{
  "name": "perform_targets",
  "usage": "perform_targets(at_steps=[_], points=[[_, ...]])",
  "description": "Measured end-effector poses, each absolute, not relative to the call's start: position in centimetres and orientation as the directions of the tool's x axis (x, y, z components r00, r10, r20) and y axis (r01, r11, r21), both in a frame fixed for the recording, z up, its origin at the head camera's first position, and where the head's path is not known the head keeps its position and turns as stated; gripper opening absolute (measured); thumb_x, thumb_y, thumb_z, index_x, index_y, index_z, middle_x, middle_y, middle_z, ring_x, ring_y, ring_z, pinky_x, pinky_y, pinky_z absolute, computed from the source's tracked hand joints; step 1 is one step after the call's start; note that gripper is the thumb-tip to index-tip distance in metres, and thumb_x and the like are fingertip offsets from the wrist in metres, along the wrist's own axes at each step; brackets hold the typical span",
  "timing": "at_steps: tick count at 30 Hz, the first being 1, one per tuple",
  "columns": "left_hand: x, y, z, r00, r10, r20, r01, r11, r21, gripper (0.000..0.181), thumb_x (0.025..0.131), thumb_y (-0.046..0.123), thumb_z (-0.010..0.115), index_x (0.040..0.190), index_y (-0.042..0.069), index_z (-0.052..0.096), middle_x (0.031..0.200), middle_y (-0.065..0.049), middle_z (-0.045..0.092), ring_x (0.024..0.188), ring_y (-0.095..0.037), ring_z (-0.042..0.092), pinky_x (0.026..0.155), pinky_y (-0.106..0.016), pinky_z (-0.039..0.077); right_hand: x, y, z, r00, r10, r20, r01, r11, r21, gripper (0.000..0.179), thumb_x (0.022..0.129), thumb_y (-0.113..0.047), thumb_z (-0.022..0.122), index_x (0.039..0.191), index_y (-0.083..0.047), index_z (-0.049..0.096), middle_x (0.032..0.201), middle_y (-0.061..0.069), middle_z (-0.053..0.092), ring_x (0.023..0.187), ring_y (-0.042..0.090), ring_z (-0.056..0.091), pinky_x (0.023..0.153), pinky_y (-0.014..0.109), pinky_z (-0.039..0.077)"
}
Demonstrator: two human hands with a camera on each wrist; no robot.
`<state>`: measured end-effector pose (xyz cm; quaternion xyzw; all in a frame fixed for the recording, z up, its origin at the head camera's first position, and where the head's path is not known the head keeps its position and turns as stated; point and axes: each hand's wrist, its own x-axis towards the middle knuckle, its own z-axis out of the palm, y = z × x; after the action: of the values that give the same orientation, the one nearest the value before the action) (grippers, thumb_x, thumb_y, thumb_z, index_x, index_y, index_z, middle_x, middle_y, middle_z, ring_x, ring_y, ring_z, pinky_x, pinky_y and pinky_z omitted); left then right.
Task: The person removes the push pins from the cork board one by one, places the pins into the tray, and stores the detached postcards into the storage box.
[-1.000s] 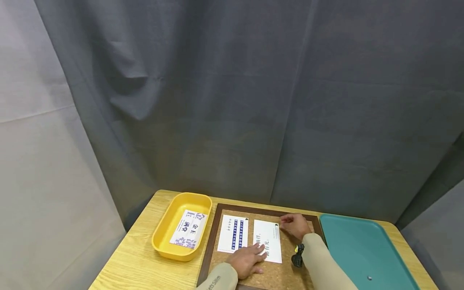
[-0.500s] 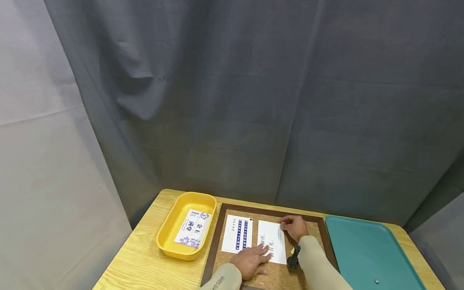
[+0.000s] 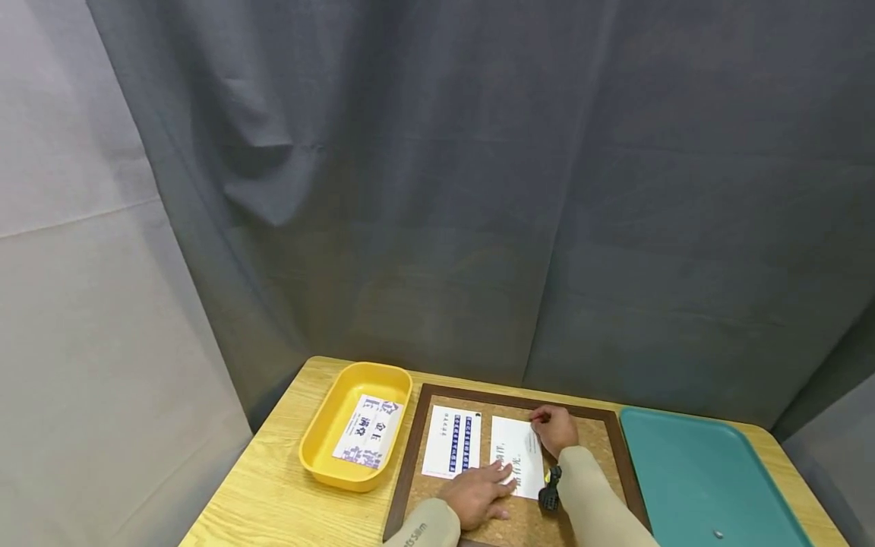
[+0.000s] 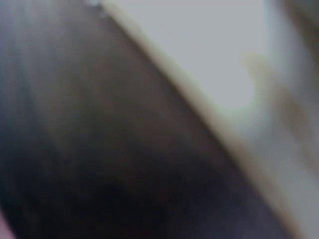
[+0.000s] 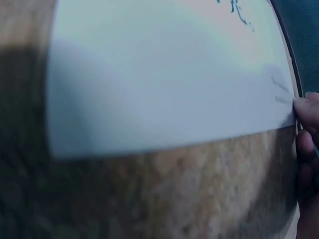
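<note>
A white card (image 3: pixel 516 444) with dark lettering lies on a cork board (image 3: pixel 588 437) in a brown frame. My left hand (image 3: pixel 478 495) rests with spread fingers across the card's lower left edge. My right hand (image 3: pixel 557 428) is at its top right corner, pinching the edge; in the right wrist view the thumb (image 5: pixel 307 110) touches the card's corner and the other fingers curl below. Whether something small sits between those fingertips is hidden. Beside it lies a second card (image 3: pixel 451 441) with blue bands and a small black mark at its corner. The left wrist view is too blurred to read.
To the left, a yellow tray (image 3: pixel 317 422) holds a white and purple card (image 3: pixel 369 431). On the right stands a teal tray (image 3: pixel 697 463) with a small shiny object (image 3: pixel 718 534) near its front. Grey curtains (image 3: pixel 410 190) hang behind the wooden table (image 3: pixel 253 486).
The head view has shifted slightly, so the scene sits further right. My right fingertips have drawn in closer over the card's corner. The left hand stays on the card.
</note>
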<state>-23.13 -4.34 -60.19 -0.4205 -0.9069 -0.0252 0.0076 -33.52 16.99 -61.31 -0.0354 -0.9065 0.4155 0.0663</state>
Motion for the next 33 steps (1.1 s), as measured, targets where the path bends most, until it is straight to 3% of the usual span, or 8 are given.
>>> perform_targets(at_steps=[19,33], points=[[-23.18,-4.26,-60.19,-0.650,0.760,0.015,0.758,0.647,0.080,0.057,0.093,0.051,0.050,0.141,0.021,0.051,0.149,0.000,0.042,0.138,-0.017,0.037,0.107,-0.023,0.035,-33.11,17.23,-61.40,-0.989,0.114,0.097,-0.005,0.620,-0.785,0.008,0.084,0.003,0.067,0.090,-0.001,0.070,0.080,0.006,0.064,0.072,0.018,0.056,0.064,0.032,0.046],[-23.25,-4.33,-60.52,-0.632,0.773,0.059,0.775,0.631,0.035,0.057,0.092,0.052,0.050,0.139,0.020,0.054,0.147,-0.001,0.045,0.136,-0.017,0.040,0.106,-0.024,0.037,-33.04,16.87,-61.63,-0.981,0.137,0.138,-0.020,0.637,-0.770,0.008,0.083,0.005,0.067,0.087,-0.002,0.068,0.080,0.005,0.064,0.072,0.018,0.057,0.064,0.033,0.047]])
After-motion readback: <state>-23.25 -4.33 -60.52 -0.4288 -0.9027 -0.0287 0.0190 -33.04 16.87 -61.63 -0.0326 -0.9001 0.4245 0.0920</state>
